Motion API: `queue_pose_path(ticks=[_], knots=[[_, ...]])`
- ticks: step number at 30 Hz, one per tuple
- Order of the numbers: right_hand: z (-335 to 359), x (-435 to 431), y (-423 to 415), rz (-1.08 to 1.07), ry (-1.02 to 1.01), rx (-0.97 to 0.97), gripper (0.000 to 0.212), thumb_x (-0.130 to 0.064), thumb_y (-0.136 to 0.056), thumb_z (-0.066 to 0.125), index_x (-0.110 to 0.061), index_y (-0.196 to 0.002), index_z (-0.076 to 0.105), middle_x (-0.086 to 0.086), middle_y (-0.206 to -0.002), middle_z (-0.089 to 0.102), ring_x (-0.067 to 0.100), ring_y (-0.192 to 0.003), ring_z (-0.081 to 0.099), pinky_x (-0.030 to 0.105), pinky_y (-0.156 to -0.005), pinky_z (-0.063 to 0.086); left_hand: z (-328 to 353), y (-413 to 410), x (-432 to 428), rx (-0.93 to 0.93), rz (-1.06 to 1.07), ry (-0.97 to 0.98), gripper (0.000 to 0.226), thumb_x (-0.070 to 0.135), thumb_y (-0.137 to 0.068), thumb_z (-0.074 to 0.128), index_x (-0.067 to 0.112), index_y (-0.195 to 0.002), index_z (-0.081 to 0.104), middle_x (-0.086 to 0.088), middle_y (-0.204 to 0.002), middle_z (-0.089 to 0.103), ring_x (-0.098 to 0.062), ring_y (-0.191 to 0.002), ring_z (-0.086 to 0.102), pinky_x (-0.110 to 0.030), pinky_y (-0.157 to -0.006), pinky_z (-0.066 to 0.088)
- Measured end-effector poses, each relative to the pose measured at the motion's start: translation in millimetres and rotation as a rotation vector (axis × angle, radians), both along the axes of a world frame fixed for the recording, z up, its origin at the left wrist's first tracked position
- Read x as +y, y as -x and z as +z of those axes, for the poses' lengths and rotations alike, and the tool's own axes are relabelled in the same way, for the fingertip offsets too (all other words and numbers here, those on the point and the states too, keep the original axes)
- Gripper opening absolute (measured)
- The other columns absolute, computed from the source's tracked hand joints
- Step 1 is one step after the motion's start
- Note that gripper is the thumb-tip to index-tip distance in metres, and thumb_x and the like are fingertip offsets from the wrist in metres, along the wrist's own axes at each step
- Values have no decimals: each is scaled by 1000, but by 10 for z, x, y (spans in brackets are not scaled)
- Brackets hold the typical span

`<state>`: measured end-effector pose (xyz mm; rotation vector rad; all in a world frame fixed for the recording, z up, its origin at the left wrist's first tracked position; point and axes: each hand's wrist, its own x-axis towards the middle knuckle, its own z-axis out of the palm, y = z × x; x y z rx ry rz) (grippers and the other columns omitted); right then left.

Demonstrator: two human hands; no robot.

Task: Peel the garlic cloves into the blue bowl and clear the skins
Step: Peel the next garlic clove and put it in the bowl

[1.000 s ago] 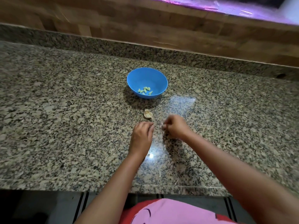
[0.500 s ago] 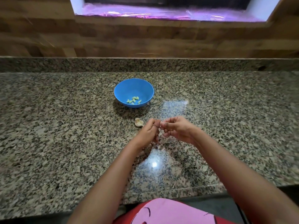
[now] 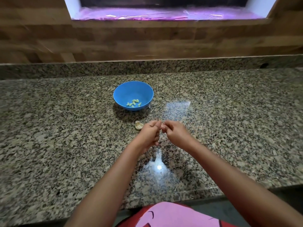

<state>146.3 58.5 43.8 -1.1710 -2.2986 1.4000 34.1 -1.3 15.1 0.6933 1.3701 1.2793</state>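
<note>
The blue bowl (image 3: 131, 90) stands on the granite counter and holds several peeled garlic cloves (image 3: 133, 102). A pale remnant of the garlic bulb (image 3: 138, 125) lies on the counter just in front of the bowl. My left hand (image 3: 150, 134) and my right hand (image 3: 176, 133) meet fingertip to fingertip right of that remnant, raised a little above the counter. Both pinch one small garlic clove (image 3: 161, 127) between thumbs and fingers; only a pale sliver of it shows.
The speckled granite counter (image 3: 65, 136) runs left and right, with a raised granite ledge (image 3: 147, 68) and a wooden wall behind. Its front edge (image 3: 188, 190) lies close to my body. A few thin skin scraps lie near the bright light reflection.
My hands have lifted off the counter and come together, fingertips now pinching the small clove between them. The camera has tilted up, showing more of the wall.
</note>
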Motion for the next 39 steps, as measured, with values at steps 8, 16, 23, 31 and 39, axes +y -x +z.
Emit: queue_pose_path(ticks=[8, 16, 23, 31, 39], knots=[[-1, -98, 20, -145, 409, 222, 28, -17, -98, 44, -8, -72, 51, 1, -60, 46, 11, -49, 39, 26, -46, 35, 3, -69, -43, 175, 108, -79, 25, 24, -100, 39, 14, -80, 51, 5, -56, 43, -3, -38, 35, -19, -33, 31], [-66, -90, -20, -135, 715, 368, 30, -13, -98, 41, -8, -71, 52, 3, -59, 43, 10, -48, 39, 19, -43, 37, -8, -31, -112, -57, 61, -37, 28, 27, -101, 37, 11, -79, 45, 10, -43, 41, -3, -35, 31, -16, -33, 28], [-236, -177, -75, 166, -429, -89, 18, -12, -95, 46, -8, -81, 56, -3, -70, 51, 9, -60, 46, 18, -57, 42, -147, -115, -212, -110, 179, 148, 30, 29, -100, 41, 8, -84, 56, 9, -43, 37, -5, -33, 30, -18, -31, 26], [-268, -229, -39, -113, 388, 170, 21, -16, -90, 58, 3, -84, 65, 13, -70, 62, 16, -53, 51, 25, -49, 45, -393, -79, -323, 307, 285, 36, 20, 25, -96, 49, 18, -78, 52, -9, -65, 60, -13, -46, 59, -24, -42, 48], [-264, -182, -102, -94, 446, 164, 14, -9, -91, 54, -3, -83, 63, 9, -74, 63, 15, -56, 54, 20, -51, 49, -375, 15, -433, 155, 287, 15, 15, 11, -88, 63, 25, -89, 65, 0, -78, 69, -5, -60, 63, -15, -48, 46]])
